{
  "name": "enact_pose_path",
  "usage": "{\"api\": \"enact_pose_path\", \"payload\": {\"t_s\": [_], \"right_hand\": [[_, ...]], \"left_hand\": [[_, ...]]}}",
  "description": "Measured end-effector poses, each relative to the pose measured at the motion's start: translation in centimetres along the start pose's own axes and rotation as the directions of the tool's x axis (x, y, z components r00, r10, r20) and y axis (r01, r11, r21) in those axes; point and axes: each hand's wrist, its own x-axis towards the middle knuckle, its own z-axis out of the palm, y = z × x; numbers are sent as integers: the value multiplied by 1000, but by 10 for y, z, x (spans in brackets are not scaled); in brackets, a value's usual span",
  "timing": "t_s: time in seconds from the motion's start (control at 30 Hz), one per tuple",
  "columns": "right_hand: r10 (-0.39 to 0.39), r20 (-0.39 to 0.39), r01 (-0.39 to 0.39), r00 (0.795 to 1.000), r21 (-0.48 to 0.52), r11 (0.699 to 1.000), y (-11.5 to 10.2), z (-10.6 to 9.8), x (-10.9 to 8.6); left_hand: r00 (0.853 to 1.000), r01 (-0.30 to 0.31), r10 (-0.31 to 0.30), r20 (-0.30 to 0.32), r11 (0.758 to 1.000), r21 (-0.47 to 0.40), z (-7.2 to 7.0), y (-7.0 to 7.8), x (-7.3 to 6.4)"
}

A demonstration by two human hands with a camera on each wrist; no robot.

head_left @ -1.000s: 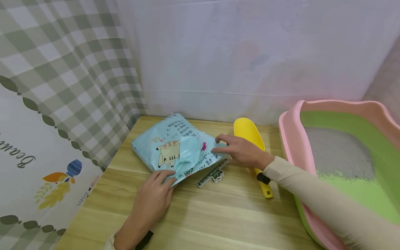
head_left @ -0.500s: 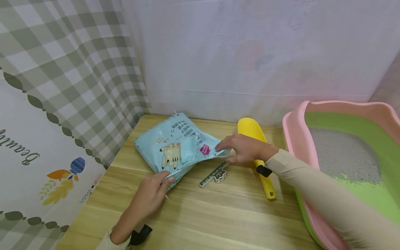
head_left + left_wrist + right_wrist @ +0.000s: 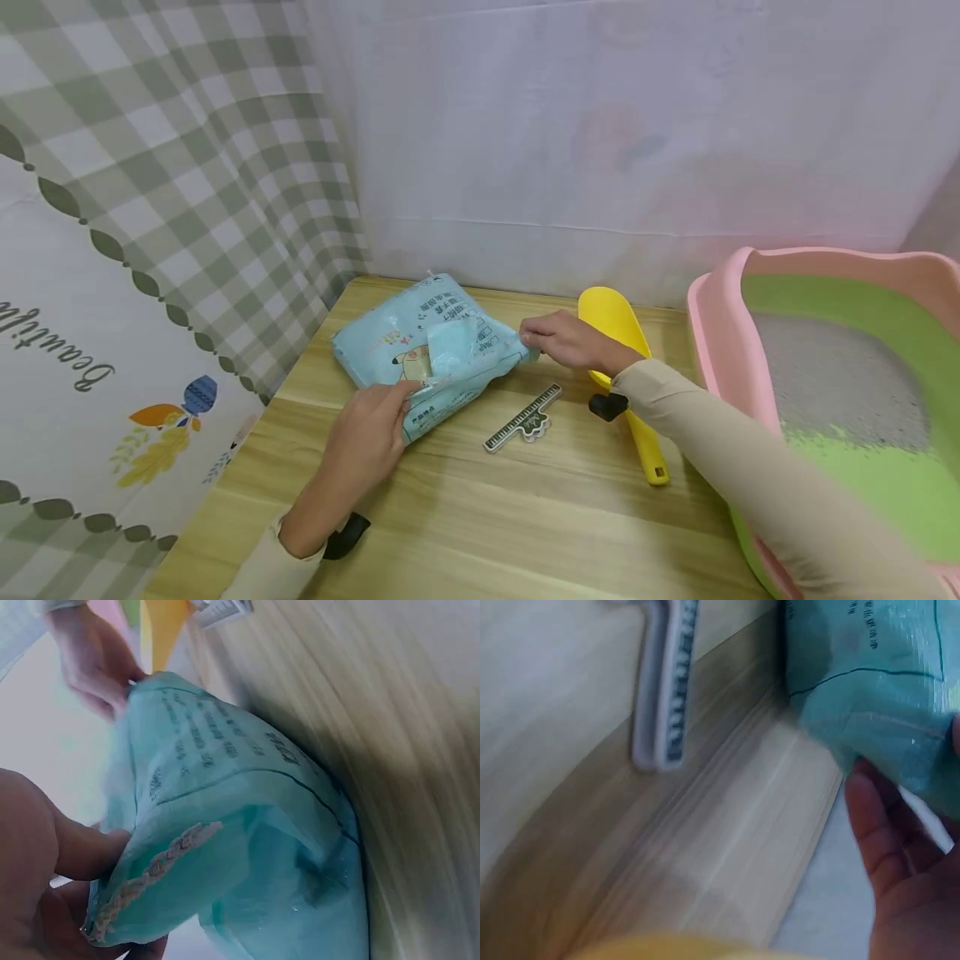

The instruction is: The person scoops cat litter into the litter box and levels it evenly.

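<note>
A light blue plastic bag (image 3: 397, 333) with a cartoon cat and printed lettering lies at the back left of the table. My left hand (image 3: 366, 429) grips its front left corner, thumb and fingers on the plastic. At the opposite end of the same edge, my right hand (image 3: 568, 340) pinches the right corner. Between the hands the front edge is raised and turned back, so the printed underside faces me. In the left wrist view, a braided strip of stitching (image 3: 161, 862) runs along the bag near my thumb. A clip with piano-key markings (image 3: 523, 419) lies in front of the bag.
A yellow scoop (image 3: 611, 319) lies under my right forearm, its handle toward me. To the right stands a pink and green litter box (image 3: 723, 342) with grey litter (image 3: 840, 375) in it. Cloth hangs behind the table (image 3: 480, 517) and on its left.
The bag's front edge has been lifted and folded back from the table. My right hand has gone from touching the right corner to pinching it; my left hand has kept to the left corner.
</note>
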Motion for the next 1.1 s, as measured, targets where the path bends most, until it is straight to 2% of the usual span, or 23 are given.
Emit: {"api": "enact_pose_path", "payload": {"t_s": [0.1, 0.2, 0.27, 0.4, 0.47, 0.53, 0.67, 0.77, 0.87, 1.0, 1.1], "right_hand": [[103, -16, -102, 995, 24, 994, -1, 7, 9], [142, -37, -143, 989, -22, 989, 0, 14, 17], [140, -50, -142, 989, -35, 989, 0, 19, 21], [11, -93, -19, 996, -86, 996, 0, 23, 23], [-85, -109, 69, 990, -145, 987, 1, 23, 22], [-147, -93, 128, 985, -184, 975, 1, 21, 19], [-119, 5, 117, 993, -227, 967, 3, 18, 13], [-114, 67, 129, 991, -291, 948, 3, 17, 9], [-173, 55, 181, 983, -344, 922, 4, 20, 7], [-244, -20, 218, 970, -383, 898, 3, 24, 6], [-224, -48, 189, 973, -385, 903, 1, 25, 6]], "left_hand": [[997, 9, -12, 74, 999, 40, 2, 0, 3], [993, 1, -12, 119, 995, 96, 8, -1, 2], [992, -2, -14, 126, 992, 126, 12, -1, 0], [991, 18, -39, 130, 987, 159, 17, -3, -3], [990, 17, -41, 132, 984, 176, 19, -4, -5], [991, 2, -28, 132, 982, 190, 19, -5, -6], [993, -24, 2, 120, 983, 185, 21, -6, -7], [994, -29, 11, 107, 985, 170, 21, -5, -9], [996, -36, 21, 91, 986, 166, 22, -5, -10], [997, -68, 60, 52, 982, 174, 24, -7, -13], [996, -87, 87, 7, 987, 137, 25, -8, -16]]}}
